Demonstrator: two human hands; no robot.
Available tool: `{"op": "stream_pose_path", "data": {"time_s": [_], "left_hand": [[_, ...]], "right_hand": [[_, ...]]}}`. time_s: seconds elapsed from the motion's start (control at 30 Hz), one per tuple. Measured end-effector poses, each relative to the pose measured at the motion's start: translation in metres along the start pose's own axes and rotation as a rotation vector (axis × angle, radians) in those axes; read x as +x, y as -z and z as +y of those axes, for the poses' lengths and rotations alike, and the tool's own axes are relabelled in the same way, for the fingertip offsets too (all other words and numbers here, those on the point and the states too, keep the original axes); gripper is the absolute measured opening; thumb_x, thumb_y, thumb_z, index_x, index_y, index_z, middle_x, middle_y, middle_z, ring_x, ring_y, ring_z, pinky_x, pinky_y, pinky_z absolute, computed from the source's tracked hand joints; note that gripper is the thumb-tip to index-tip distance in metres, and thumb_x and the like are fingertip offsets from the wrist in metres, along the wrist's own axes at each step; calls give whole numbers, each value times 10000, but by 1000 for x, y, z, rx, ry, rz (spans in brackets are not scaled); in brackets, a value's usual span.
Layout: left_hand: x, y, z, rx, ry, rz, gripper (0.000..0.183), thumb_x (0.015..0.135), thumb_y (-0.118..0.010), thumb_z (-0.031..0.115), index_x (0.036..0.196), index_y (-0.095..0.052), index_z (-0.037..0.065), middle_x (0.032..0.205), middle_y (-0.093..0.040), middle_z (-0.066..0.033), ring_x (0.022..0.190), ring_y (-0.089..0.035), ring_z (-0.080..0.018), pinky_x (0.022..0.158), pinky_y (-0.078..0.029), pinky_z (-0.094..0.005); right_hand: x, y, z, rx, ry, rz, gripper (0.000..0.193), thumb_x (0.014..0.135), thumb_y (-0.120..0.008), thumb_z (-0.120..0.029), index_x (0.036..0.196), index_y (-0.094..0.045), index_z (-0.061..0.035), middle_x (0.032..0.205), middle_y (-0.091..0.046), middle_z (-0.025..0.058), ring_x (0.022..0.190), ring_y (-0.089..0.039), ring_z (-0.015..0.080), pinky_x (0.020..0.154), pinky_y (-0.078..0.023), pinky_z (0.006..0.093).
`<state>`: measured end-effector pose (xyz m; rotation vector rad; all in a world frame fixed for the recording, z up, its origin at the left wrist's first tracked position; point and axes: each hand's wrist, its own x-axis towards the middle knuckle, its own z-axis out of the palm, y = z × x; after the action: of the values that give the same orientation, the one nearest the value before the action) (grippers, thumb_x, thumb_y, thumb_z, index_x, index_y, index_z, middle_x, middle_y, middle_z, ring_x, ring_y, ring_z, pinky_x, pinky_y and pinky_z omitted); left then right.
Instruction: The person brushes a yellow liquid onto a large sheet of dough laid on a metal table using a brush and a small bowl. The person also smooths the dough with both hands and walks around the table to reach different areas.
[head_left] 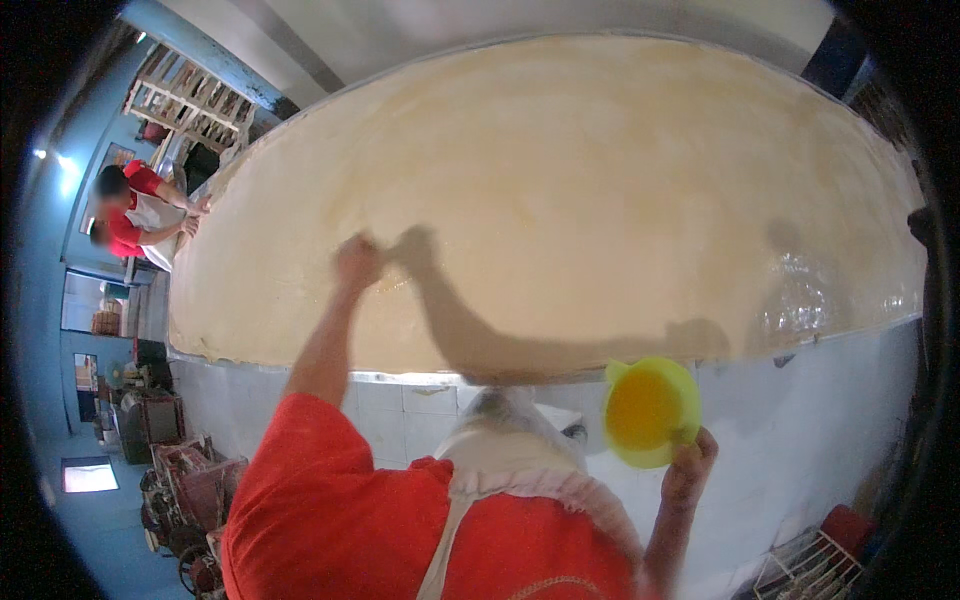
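- Head view looks down over a huge pale dough sheet (560,190) spread across the desk (800,430), reaching almost to its near edge, with the far side curving off in the fisheye.
- Left hand (358,262) is out on the sheet, fingers bunched and pressed to the surface; it looks closed, though blur makes it hard to say whether it pinches anything.
- Right hand (688,470) grips the rim of a yellow-green bowl (650,412) holding an orange-yellow liquid, held low, just off the desk's near edge.
- Risk one: the bowl is tipped towards the camera, so a jolt could slop liquid onto the apron (520,450) or the floor instead of the dough.
- Risk two: a hard press or drag from the left hand could tear or crease the thin sheet.
- Dough looks smooth, cream to light tan, glossy and wet at the right end.
- Another person (130,215) in red works at the far left corner of the sheet.
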<state>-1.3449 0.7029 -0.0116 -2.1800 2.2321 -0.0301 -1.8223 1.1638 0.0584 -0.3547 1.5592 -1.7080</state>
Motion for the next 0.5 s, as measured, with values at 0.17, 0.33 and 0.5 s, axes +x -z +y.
{"op": "stream_pose_path", "data": {"time_s": [0.17,0.33,0.5], "left_hand": [[-103,-1,361,-767,-769,-212,283,830,-663,186,1072,-693,41,1026,-721,-184,927,-702,-329,842,-546,-457],[-184,-1,441,-1241,-724,-740,254,909,-669,207,1070,-663,11,1016,-719,-157,902,-693,-263,831,-561,-403],[-123,-14,181,-875,-413,-326,276,916,-681,222,1067,-596,7,955,-694,-148,859,-675,-264,769,-564,-419]], "right_hand": [[-40,30,1,-103,-6,146,261,697,-721,-220,763,-549,-35,730,-518,1,687,-468,115,638,-388,277],[-76,56,16,-13,63,255,248,690,-714,-206,781,-555,-39,742,-496,5,712,-461,118,651,-372,278],[-91,102,20,-35,4,63,214,658,-693,-166,758,-544,-50,716,-458,-27,681,-432,104,632,-366,268]]}}
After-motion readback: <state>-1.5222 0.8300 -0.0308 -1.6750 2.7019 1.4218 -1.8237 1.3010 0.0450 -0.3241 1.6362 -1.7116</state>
